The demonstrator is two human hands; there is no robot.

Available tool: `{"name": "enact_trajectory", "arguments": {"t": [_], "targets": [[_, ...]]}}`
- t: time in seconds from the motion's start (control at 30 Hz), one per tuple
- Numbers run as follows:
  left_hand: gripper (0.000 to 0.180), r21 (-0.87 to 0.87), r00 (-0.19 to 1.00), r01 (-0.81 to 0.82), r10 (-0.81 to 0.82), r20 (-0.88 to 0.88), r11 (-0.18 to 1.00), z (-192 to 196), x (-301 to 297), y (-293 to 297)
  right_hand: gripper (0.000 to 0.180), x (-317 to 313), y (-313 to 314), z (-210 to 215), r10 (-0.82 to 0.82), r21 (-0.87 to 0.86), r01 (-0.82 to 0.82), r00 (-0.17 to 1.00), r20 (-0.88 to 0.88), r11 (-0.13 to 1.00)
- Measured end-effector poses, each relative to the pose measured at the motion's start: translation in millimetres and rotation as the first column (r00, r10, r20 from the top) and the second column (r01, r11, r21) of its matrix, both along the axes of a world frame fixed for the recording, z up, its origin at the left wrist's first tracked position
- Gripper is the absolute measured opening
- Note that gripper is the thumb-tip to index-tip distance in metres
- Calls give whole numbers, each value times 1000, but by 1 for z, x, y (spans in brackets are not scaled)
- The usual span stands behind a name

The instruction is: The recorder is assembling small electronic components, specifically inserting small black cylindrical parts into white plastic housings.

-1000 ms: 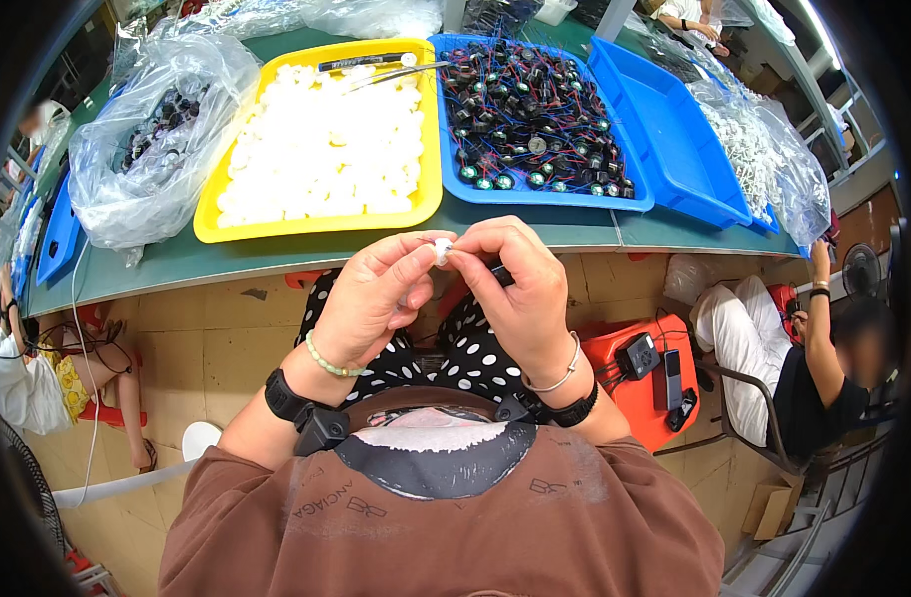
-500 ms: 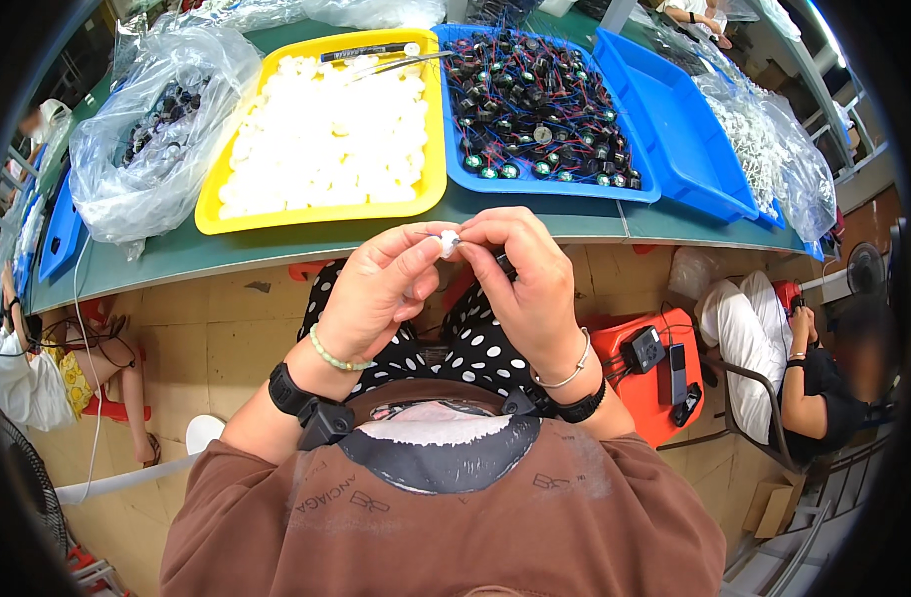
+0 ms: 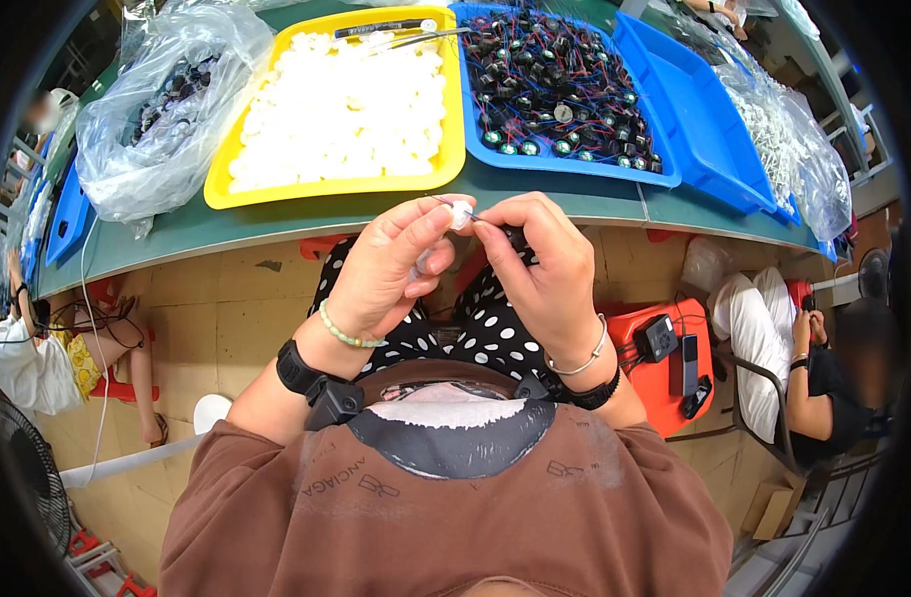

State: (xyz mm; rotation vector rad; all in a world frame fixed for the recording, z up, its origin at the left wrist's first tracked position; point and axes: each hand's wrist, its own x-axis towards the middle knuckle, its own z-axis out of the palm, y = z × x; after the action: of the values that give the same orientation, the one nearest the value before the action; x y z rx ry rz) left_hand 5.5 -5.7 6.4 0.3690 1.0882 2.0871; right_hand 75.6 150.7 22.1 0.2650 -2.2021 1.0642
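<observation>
White plastic part (image 3: 460, 215) is sitting between the person's two hands, just in front of the near right corner of the yellow tray (image 3: 455, 129). The left hand (image 3: 386, 264) is pinching it between thumb and forefinger, its other fingers curling inward; something pale is showing in that palm, too hidden to name. The right hand (image 3: 547, 254) is closing thumb and forefinger narrowly on a thin dark piece (image 3: 474, 218) whose tip is pointing at the white part; whether it is touching or entering it, I cannot tell. Something black is also showing under the right fingers, mostly covered.

Many similar white parts (image 3: 336, 119) are filling the yellow tray, while a black marker (image 3: 381, 28) and metal tweezers (image 3: 426, 38) are lying along its far side. Directly right of the yellow tray, a blue tray (image 3: 565, 169) is holding black round components (image 3: 565, 90) with red and blue wires. Farther right of it, a second blue tray (image 3: 714, 149) is resting at a slant. Left of the yellow tray, a clear plastic bag (image 3: 117, 169) is holding dark pieces.
</observation>
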Motion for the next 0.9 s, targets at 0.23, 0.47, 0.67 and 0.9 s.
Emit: {"name": "enact_trajectory", "arguments": {"t": [0.23, 0.47, 0.67, 0.9], "targets": [[36, 6, 1000, -4, 4, -11, 1000, -1, 0, 0, 10, -3, -2, -6, -25, -24, 24, 1000, -10, 999], [37, -4, 1000, -22, 22, -8, 1000, 2, 0, 1, 6, 0, 1, -11, 119, -316, -65, 981, 153, 946], [32, 20, 1000, 27, -27, -16, 999, -2, -3, -1, 5, -1, -2, -5, 73, -289, -34, 990, 122, 957], [36, 0, 1000, -6, 6, 7, 1000, 2, 0, 2, 6, -1, -1, 1, -28, -42, 28, 1000, 15, 999]]}}
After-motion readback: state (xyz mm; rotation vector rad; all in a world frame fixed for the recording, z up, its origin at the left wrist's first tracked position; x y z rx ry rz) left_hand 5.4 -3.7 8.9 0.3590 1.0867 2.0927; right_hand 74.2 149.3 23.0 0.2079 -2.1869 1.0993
